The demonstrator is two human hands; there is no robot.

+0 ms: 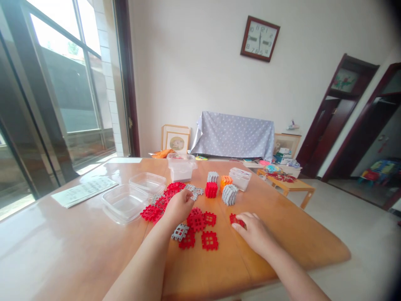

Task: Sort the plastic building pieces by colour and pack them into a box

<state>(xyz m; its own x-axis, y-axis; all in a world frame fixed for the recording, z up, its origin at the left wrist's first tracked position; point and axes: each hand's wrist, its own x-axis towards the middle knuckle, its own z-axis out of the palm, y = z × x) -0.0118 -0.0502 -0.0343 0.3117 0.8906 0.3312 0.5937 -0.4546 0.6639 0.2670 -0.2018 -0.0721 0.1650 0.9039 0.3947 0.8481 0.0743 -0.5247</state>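
Note:
Flat red waffle tiles [200, 228] lie scattered on the wooden table [78, 251], with a few grey ones [180, 232] among them. My left hand [178, 207] rests over the red pile, fingers curled and pinched at a tile near a grey piece [194, 191]. My right hand [255, 232] lies on the table at the right, fingers closed on a red tile [235, 220]. Behind stand built cubes: a red cube [211, 190], an orange cube [225, 182], and two grey cubes [229, 194] [212, 177].
Clear plastic boxes [125, 202] [148, 182] sit at the left, a lidded tub [181, 166] and another box [240, 177] at the back. A paper sheet [83, 191] lies far left. The table edge runs close on the right, with a low table [286, 184] beyond.

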